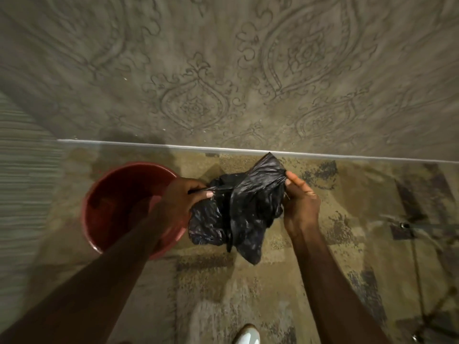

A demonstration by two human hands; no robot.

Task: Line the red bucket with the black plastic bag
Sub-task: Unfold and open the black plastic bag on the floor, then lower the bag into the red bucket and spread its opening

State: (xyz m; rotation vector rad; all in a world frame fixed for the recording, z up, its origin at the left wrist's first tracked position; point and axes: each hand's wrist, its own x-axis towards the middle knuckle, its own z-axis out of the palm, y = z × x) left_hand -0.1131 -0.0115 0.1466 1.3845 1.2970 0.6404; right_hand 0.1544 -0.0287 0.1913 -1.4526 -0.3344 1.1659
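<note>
The bag (238, 207) is held in the air between both hands, just right of the bucket (111, 202), which stands open and unlined on the rug (347, 232) close to the wall's white base strip (223, 148). The left hand (178, 204) pinches a twisted strand of film between thumb and fingers, over the bucket's right rim; the right hand (301, 202) is closed on the bag's upper right edge, pulling it taut across the top. The rest hangs below in a crumpled bunch. The film looks thin, very light and limp, so it should take no shape of its own and will likely cling to itself and slip through a loose pinch; too hard a tug might stretch or tear it. The useful hold is probably the mouth: find the open edge, part its two layers with the fingertips, then spread it wide. Whether either hand now has the mouth or only a fold cannot be told. The bucket seems rigid, with a rim the edge could fold over.
</note>
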